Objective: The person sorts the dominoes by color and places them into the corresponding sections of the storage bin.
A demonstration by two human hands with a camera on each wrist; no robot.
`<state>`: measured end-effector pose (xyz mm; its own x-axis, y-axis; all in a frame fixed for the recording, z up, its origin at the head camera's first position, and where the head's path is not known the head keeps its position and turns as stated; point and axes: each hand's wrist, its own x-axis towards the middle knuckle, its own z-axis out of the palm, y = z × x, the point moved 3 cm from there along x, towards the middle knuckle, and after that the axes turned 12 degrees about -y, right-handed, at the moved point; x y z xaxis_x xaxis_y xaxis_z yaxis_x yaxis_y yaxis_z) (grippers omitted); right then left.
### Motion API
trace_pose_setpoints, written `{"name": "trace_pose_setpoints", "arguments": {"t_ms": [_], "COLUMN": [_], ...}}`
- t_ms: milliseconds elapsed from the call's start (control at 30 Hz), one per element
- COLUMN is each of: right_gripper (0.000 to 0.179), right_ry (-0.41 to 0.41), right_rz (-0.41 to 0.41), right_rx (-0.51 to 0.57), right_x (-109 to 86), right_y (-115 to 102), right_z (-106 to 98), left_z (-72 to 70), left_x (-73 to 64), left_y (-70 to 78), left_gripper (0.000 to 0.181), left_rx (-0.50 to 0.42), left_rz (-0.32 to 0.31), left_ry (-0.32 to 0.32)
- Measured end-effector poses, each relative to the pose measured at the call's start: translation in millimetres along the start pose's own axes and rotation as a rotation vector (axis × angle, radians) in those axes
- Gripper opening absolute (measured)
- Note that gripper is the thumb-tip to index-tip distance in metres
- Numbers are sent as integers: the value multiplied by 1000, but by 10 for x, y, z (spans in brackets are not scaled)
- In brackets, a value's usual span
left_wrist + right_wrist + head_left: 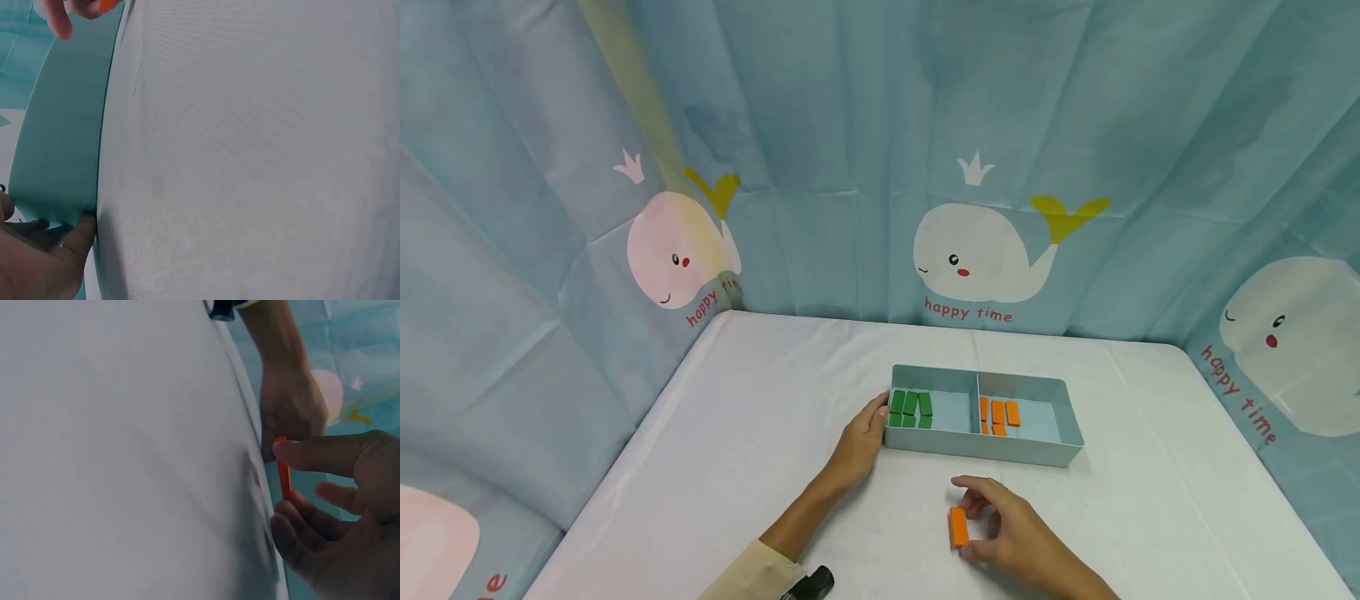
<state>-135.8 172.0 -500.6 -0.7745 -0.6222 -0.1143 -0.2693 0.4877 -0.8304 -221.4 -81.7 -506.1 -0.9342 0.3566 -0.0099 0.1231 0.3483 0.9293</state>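
Observation:
A light blue-green divided tray (985,448) stands on the white table. My left hand (857,446) rests against its left end; the left wrist view shows the fingertips (81,234) touching the end of the tray wall (62,131). Green blocks (910,403) lie in two rows in the left compartment. Orange blocks (997,412) stand against the divider in the right compartment. In front of the tray, my right hand (1015,533) pinches one orange block (958,527) by its ends, thumb at the near end. The right wrist view shows this block (284,475) between thumb and fingers.
A white cloth covers the table (737,433). Blue curtains (827,167) with printed whales hang behind it and at both sides. A black object (812,583) sits at my left wrist, beside a beige sleeve (756,575).

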Motion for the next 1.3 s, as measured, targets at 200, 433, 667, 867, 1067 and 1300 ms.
{"name": "trace_pose_setpoints", "arguments": {"t_ms": [200,433,667,867,1067,1300], "right_gripper": [73,72,71,70,68,69], "right_ry": [63,113,182,252,294,329], "right_rz": [-106,-126,-107,-131,-133,-97], "right_rx": [53,97,79,9,-28,-70], "right_x": [-81,-121,-153,-187,-205,-214], "right_y": [-3,-19,-52,-69,-47,-10], "right_z": [-161,-333,-526,-702,-848,-978], "left_z": [-2,-5,-8,-8,-16,-11], "left_x": [-4,-5,-7,-21,-18,-9], "left_y": [6,5,8,18,-2,-8], "left_gripper": [52,52,51,52,52,52], "left_rx": [-4,-13,-30,-18,-31,-34], "left_rz": [-4,-9,-2,18,-3,-4], "left_ry": [11,5,0,1,-1,-7]}}
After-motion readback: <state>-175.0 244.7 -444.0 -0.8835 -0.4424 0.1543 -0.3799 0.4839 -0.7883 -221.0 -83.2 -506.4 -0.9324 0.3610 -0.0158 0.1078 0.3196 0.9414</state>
